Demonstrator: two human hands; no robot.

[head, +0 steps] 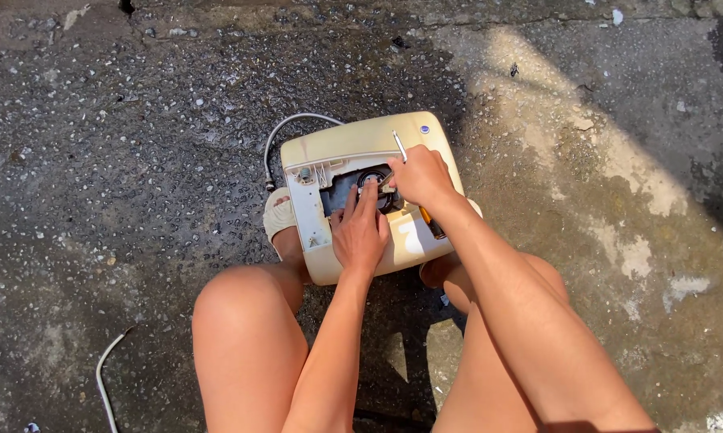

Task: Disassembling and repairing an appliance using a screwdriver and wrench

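Currently, cream appliance casing lies on the concrete floor between the knees; left hand presses flat beside the round black part, right hand closed on a thin metal tool, likely mid-disassembly.

Both arms reach forward between bare knees, left hand flat with fingers extended, right hand curled closed.
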